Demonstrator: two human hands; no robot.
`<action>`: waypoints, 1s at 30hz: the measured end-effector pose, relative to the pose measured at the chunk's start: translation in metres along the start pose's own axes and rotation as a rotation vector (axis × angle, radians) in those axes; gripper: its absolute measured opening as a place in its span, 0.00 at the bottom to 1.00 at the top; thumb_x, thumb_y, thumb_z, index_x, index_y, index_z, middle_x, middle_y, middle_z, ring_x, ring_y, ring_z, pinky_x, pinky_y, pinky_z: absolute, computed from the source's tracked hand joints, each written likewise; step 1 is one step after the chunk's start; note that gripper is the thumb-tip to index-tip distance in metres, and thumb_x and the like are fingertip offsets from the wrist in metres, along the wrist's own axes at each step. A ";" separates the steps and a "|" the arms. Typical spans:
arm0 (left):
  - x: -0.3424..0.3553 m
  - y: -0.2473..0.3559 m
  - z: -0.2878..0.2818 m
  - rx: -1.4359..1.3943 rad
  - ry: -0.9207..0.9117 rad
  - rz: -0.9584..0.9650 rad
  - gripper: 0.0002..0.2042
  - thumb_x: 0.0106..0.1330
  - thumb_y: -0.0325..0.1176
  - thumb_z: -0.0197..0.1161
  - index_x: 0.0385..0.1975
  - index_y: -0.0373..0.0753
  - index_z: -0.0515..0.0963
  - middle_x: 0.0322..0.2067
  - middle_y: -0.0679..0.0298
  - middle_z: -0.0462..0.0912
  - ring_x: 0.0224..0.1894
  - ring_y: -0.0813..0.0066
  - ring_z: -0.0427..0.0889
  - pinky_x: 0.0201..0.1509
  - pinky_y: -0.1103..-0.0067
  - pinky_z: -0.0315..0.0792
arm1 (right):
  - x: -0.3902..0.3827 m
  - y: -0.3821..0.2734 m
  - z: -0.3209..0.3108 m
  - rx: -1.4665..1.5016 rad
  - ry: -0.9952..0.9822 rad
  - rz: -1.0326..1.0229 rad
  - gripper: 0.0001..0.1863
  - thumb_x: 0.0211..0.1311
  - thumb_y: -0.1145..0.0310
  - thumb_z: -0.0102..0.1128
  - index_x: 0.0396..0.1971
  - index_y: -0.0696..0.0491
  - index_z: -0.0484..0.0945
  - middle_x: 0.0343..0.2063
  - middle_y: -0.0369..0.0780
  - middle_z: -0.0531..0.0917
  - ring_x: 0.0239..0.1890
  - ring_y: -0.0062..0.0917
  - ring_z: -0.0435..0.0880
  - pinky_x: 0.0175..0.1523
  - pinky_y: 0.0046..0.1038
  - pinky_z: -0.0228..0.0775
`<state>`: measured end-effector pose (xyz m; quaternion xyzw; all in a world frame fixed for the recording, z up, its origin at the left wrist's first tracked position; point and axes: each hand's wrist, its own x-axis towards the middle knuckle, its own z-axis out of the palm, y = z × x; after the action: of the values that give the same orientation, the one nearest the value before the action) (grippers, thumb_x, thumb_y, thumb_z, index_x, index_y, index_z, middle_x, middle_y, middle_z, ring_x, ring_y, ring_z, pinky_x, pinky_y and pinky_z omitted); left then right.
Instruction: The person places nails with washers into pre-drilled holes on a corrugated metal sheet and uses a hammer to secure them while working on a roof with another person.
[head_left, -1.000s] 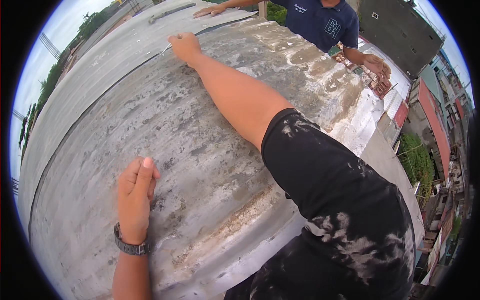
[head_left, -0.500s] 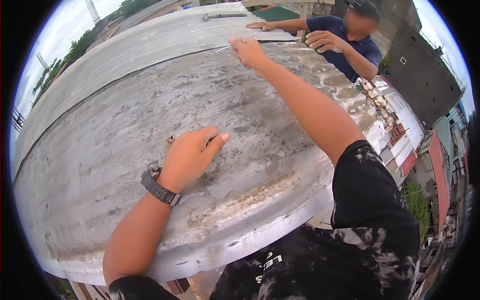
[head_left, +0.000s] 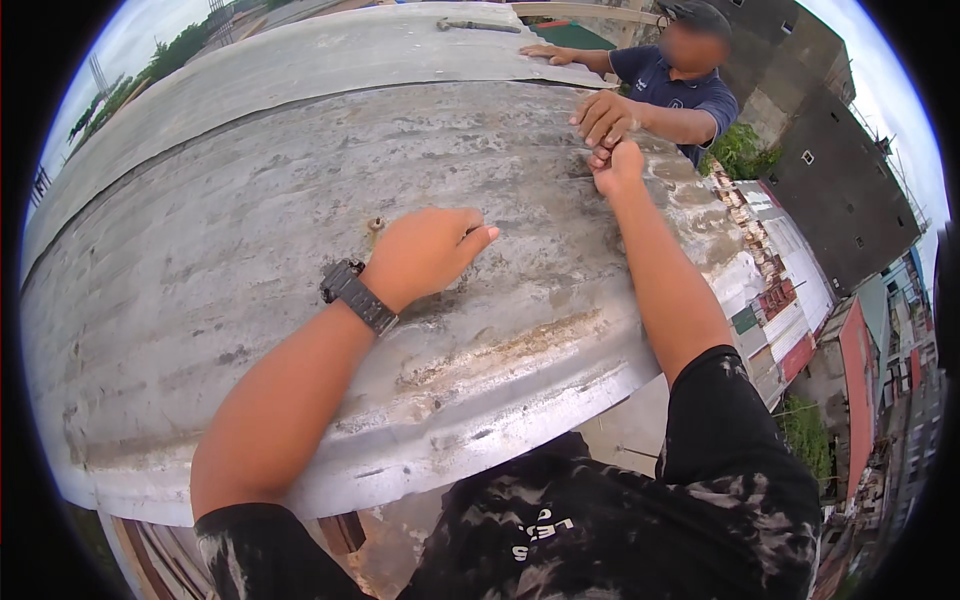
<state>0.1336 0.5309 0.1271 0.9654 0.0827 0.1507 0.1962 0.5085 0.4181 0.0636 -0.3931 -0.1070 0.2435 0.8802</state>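
Note:
My right hand point(head_left: 617, 170) reaches out to the far right over the weathered metal roof sheet point(head_left: 300, 190). Its fingers are closed and meet the fingers of a co-worker's hand point(head_left: 606, 118); what lies between them, if anything, is hidden. Closer in, my left hand point(head_left: 422, 257), with a dark wristwatch point(head_left: 358, 296) above it, rests over the middle of the sheet. Its thumb and fingers are drawn together, and I cannot make out what they hold. A small round rusty fitting point(head_left: 376, 224) sticks up from the sheet beside that hand.
A hammer-like tool point(head_left: 478, 26) lies on the overlapping upper sheet point(head_left: 330, 50). The co-worker point(head_left: 675, 90) stands at the far right edge, with the other hand point(head_left: 550, 54) flat on that sheet. The roof's near edge point(head_left: 480, 445) curves in front of me; lower buildings lie beyond the right side.
My right hand, which held a thin nail out over the seam, has moved right and nearer, to the co-worker's lowered hand. The nail no longer shows. My left hand stays closed over the sheet.

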 end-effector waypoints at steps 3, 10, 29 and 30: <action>0.002 -0.001 0.002 -0.008 -0.031 -0.045 0.22 0.79 0.50 0.56 0.29 0.36 0.78 0.23 0.52 0.80 0.30 0.48 0.80 0.36 0.59 0.70 | -0.008 0.004 0.005 -0.049 0.022 -0.023 0.12 0.81 0.66 0.47 0.31 0.45 0.72 0.21 0.28 0.68 0.21 0.15 0.62 0.26 0.24 0.55; 0.006 -0.007 0.004 -0.019 -0.024 0.005 0.23 0.79 0.49 0.56 0.28 0.35 0.78 0.23 0.52 0.80 0.29 0.49 0.80 0.36 0.60 0.70 | -0.016 0.009 0.024 -0.152 0.068 -0.018 0.07 0.82 0.61 0.48 0.45 0.47 0.72 0.22 0.29 0.69 0.19 0.16 0.63 0.24 0.24 0.55; 0.012 0.006 -0.020 -0.165 -0.031 -0.083 0.26 0.79 0.56 0.55 0.30 0.37 0.82 0.26 0.58 0.84 0.31 0.59 0.82 0.40 0.66 0.74 | -0.043 0.000 0.068 -1.295 -0.365 -0.452 0.22 0.67 0.50 0.68 0.46 0.55 0.86 0.27 0.36 0.81 0.32 0.23 0.79 0.40 0.30 0.71; 0.014 0.009 -0.027 -0.170 0.037 -0.057 0.27 0.79 0.57 0.55 0.30 0.37 0.83 0.26 0.59 0.84 0.31 0.60 0.82 0.40 0.66 0.74 | -0.056 -0.004 0.074 -1.377 -0.453 -0.460 0.24 0.66 0.48 0.69 0.46 0.55 0.86 0.26 0.37 0.81 0.31 0.25 0.79 0.40 0.31 0.71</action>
<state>0.1388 0.5350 0.1581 0.9395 0.1008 0.1693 0.2803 0.4333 0.4343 0.1163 -0.7617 -0.4922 0.0071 0.4214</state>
